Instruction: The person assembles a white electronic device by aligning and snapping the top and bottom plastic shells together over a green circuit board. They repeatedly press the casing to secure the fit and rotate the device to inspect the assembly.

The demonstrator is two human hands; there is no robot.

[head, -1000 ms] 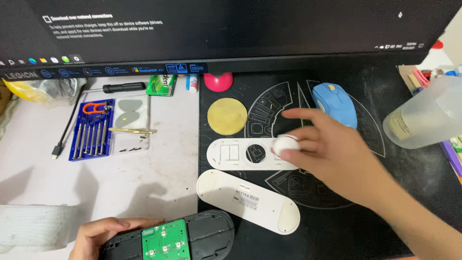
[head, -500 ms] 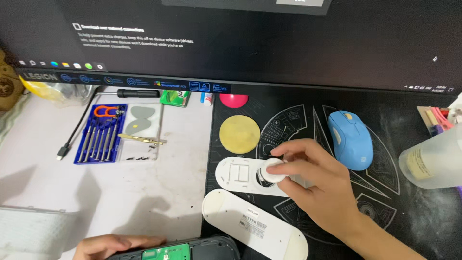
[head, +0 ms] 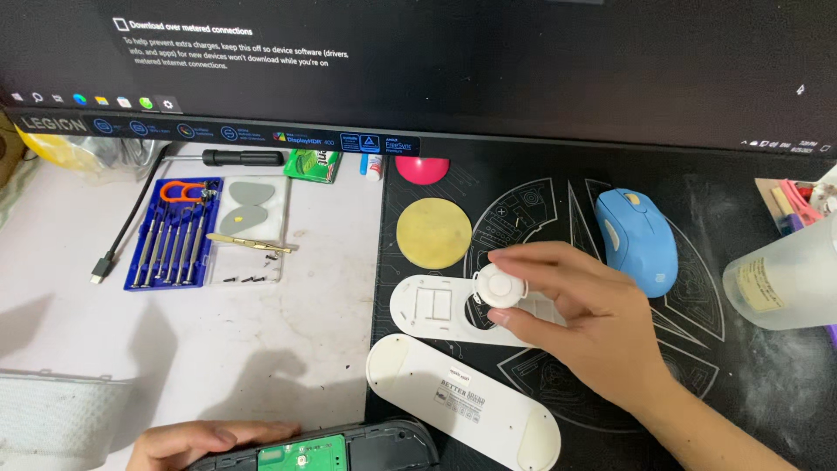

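My right hand (head: 586, 327) holds a small round white knob (head: 500, 288) between thumb and fingers, just above the round hole of a white oval faceplate (head: 432, 307) lying on the black mat. A second white oval cover (head: 462, 401) lies below it, label side up. At the bottom edge my left hand (head: 209, 439) rests on a dark grey housing (head: 392, 440) with a green circuit board (head: 301, 453) inside.
A blue mouse (head: 636, 240), a yellow disc (head: 433, 232) and a pink dome (head: 422, 168) sit on the mat (head: 750, 384). A blue screwdriver set (head: 170, 231), tweezers (head: 253, 244), black cable (head: 122, 240) and a frosted bottle (head: 785, 279) lie around. A monitor (head: 436, 70) spans the back.
My right hand has kept hold of the white knob and shifted it slightly left over the faceplate's hole. The view has tilted up, so the housing and my left hand sit lower in frame.
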